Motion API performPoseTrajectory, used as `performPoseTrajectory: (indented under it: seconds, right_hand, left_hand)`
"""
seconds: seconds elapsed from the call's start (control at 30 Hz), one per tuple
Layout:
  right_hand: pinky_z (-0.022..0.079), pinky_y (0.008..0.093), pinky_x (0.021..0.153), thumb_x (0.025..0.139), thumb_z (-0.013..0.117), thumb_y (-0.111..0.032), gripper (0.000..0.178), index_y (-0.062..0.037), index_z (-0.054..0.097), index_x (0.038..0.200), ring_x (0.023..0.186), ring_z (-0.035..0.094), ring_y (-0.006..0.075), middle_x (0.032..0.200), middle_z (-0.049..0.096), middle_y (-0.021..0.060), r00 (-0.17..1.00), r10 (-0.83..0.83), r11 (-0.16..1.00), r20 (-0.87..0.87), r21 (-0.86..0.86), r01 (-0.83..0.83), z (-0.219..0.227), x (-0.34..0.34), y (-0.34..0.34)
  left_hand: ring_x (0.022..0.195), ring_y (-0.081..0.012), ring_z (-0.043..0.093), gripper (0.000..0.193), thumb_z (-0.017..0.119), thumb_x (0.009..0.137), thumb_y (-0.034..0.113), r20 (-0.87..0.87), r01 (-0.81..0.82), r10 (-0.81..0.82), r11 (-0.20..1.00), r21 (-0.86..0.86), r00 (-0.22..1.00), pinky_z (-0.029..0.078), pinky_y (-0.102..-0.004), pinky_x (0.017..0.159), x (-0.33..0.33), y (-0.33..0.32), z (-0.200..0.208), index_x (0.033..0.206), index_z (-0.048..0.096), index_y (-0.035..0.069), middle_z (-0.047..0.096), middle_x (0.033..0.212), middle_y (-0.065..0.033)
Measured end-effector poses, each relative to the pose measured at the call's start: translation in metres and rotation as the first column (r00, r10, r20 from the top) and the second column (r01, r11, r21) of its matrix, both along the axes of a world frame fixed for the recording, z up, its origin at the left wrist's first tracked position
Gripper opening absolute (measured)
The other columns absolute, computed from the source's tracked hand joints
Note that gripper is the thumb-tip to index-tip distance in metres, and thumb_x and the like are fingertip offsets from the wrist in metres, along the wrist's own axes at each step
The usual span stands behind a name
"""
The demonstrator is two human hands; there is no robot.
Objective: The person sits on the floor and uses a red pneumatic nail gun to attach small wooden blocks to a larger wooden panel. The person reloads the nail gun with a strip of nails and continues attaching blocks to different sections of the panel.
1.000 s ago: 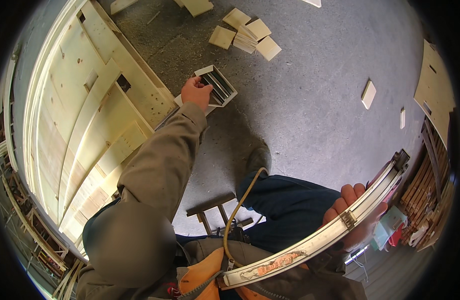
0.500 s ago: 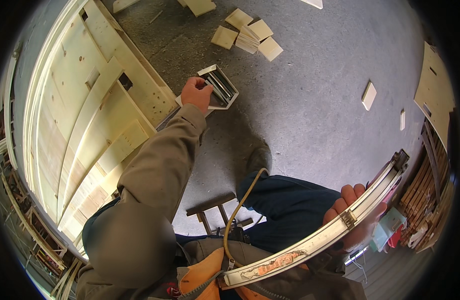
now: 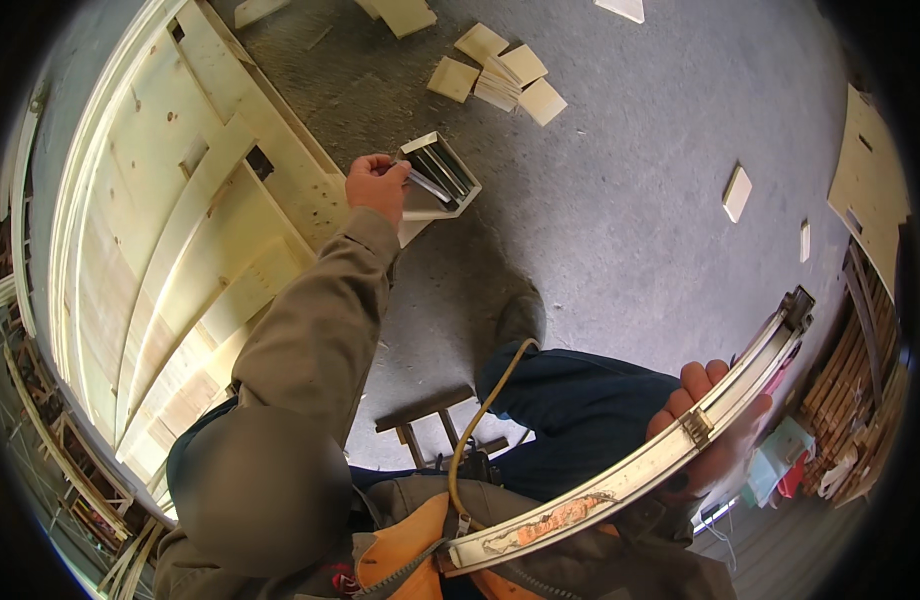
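Note:
My left hand (image 3: 376, 188) reaches out over a small open white cardboard box (image 3: 420, 213) at the corner of the plywood panel. Thumb and fingers pinch the end of a grey metal strip of staples (image 3: 431, 188). Its other end is still within the box, beside several more strips. At the lower right my right hand (image 3: 696, 388) wraps around a staple gun (image 3: 635, 488) from behind. The gun's long pale magazine faces up and runs diagonally across my lap, hiding part of that hand. A yellow hose (image 3: 477, 412) curves beside the magazine's near end.
A large plywood panel assembly (image 3: 150, 210) fills the left side. Several small wood blocks (image 3: 452, 80) lie on the grey floor (image 3: 630, 200) ahead, with another block (image 3: 737, 194) farther right. Stacked boards (image 3: 848, 385) stand at the right edge. My boot (image 3: 521, 322) is below the box.
My left hand has shifted slightly left, drawing the strip of staples toward the box's left edge. My right hand and the staple gun have hardly moved.

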State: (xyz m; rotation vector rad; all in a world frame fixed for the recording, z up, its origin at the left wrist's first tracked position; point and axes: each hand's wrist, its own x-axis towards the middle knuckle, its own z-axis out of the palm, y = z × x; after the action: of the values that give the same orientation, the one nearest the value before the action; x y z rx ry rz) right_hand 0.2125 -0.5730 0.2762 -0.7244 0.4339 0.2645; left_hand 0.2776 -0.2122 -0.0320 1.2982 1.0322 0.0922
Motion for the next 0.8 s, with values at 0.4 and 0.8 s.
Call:
performPoseTrajectory:
  seconds: [0.4,0.8]
  right_hand:
    - [0.047,0.0229,0.046,0.106,0.060,-0.053,0.057,0.0026,0.056,0.118,0.054,0.045,0.0052,0.087,0.051,0.0041,0.985,0.132,0.990,0.115,0.026,-0.136,0.010,-0.021,-0.003]
    - [0.044,0.0265,0.057,0.093,0.068,-0.069,0.061,-0.0113,0.051,0.094,0.066,0.047,0.0070,0.086,0.045,-0.0035,0.957,0.161,0.857,0.241,0.448,-0.256,0.030,-0.084,0.015]
  left_hand:
    - [0.092,-0.0169,0.072,0.025,0.080,0.093,0.010,0.220,-0.094,0.101,0.995,-0.045,0.970,0.060,-0.0312,0.083,-0.076,0.082,0.097,0.116,0.072,0.003,0.074,0.105,-0.0060]
    - [0.100,-0.0219,0.074,0.021,0.070,0.098,0.001,0.671,0.112,-0.138,0.990,0.081,0.729,0.064,-0.0335,0.090,-0.166,0.010,0.346,0.119,0.067,0.000,0.073,0.113,-0.0117]
